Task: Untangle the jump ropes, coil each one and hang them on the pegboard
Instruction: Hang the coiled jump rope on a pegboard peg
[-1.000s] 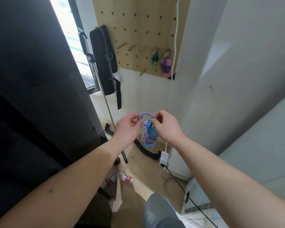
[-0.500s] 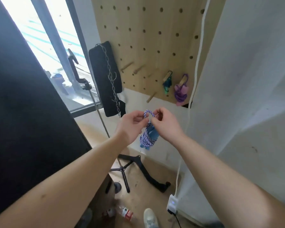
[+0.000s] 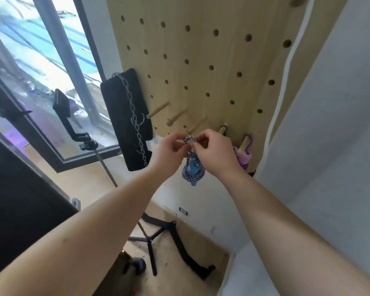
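Jump rope (image 3: 187,175), striped blue and purple, is wound into a short bundle and hangs between my two hands, just in front of the lower edge of the pegboard (image 3: 201,67). My left hand (image 3: 169,149) pinches one side of the small loop at the bundle's top, fingers curled. My right hand (image 3: 215,151) pinches the other side in the same way. Both hands have hold of the rope and of nothing else. The loop arches above my knuckles, close to the pegboard's lowest pegs; I cannot tell whether it touches one. The bundle's long axis runs vertical: loop end up toward the pegboard, blue handle (image 3: 193,167) pointing down below my hands. At the pegboard's lower right corner a purple rope (image 3: 244,155) hangs on a peg. A green item (image 3: 223,129) hangs on the next peg along, partly hidden behind my right fingers. Bare wooden pegs (image 3: 158,110) project from the pegboard's lower left.
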A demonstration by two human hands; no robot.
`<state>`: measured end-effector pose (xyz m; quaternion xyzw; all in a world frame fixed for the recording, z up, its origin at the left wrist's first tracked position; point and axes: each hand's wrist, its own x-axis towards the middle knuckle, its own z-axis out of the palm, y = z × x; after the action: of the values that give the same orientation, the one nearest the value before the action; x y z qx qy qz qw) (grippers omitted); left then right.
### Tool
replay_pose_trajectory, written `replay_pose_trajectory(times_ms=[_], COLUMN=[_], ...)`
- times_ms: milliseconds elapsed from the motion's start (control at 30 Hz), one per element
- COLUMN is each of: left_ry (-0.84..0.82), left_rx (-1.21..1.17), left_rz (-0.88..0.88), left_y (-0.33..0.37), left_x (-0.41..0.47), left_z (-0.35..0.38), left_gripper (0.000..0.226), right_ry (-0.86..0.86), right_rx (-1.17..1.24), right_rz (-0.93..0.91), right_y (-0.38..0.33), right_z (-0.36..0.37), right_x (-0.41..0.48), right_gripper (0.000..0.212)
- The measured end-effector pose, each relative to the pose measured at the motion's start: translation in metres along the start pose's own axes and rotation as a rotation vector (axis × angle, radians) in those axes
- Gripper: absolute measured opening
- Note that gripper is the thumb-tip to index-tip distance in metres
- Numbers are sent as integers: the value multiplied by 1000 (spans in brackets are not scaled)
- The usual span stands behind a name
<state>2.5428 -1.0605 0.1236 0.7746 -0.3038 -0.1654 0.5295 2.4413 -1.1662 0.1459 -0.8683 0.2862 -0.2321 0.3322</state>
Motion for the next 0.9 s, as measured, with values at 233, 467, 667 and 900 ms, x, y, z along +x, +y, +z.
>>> replay_pose_trajectory(times_ms=[233,467,667,900], left_ry=[-1,-130,-169,-191], left_rx=[237,511,597,669], left_rz=[43,105,120,103], left_y=[6,8,21,24], left_x=[56,101,135,145], left_z=[-24,-15,2,18], left_gripper=[18,21,23,28], right_ry=[-92,-82,-23,-36], right_rx=[-302,-362,-355,-512], right_rz=[-37,35,48,8], right_y=[-15,3,15,23], right_z=[-3,9,2,2], right_x=[63,86,104,112], right_gripper=[6,10,10,11])
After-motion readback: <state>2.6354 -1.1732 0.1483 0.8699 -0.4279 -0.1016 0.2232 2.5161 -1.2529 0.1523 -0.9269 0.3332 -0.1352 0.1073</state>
